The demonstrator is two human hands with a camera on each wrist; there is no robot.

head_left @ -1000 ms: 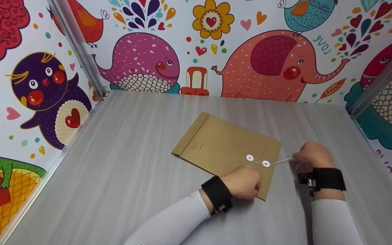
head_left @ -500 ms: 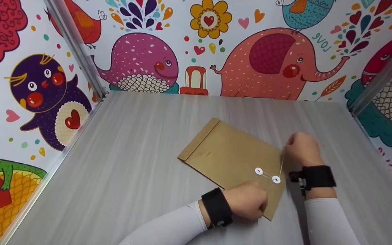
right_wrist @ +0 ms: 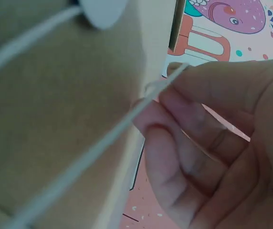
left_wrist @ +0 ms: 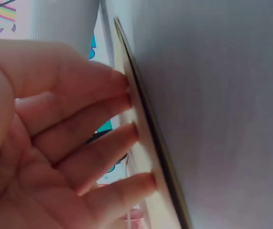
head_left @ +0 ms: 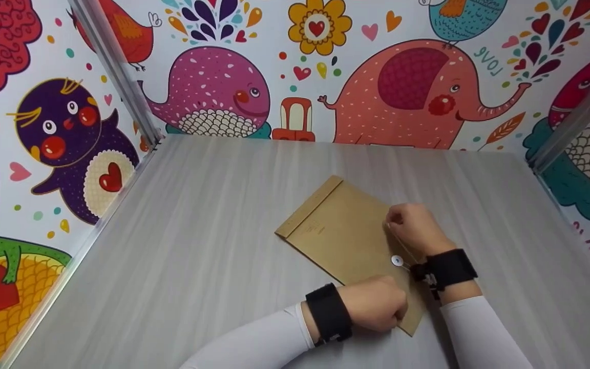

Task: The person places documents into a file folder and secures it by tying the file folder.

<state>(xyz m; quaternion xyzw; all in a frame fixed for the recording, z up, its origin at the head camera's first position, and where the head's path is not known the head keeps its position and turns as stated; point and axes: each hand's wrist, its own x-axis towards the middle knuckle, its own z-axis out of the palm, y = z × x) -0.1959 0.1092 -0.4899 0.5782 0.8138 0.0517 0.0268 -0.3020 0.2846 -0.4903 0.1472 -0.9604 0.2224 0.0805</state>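
A brown kraft paper envelope (head_left: 343,236) lies slanted on the table, its folded strip toward the far left. One white button disc (head_left: 397,261) shows on it in the head view; the wrist camera and strap hide the area beside it. My right hand (head_left: 415,228) is over the envelope's right side and pinches a thin white string (right_wrist: 103,143) between thumb and fingertips. The string is stretched taut from the pinch. At the near edge, my left hand (head_left: 375,303) presses its fingertips (left_wrist: 146,181) on the envelope's face, the fingers only slightly bent.
The grey wood-grain table (head_left: 197,230) extends around the envelope. Cartoon-printed wall panels (head_left: 295,66) stand behind and at both sides, with metal posts (head_left: 116,72) at the corners. Black straps (head_left: 328,313) with small cameras sit on both wrists.
My right hand has swung left with the string, from beyond the envelope's right edge to over it. The envelope has shifted slightly right and nearer, my left hand staying on its near edge.
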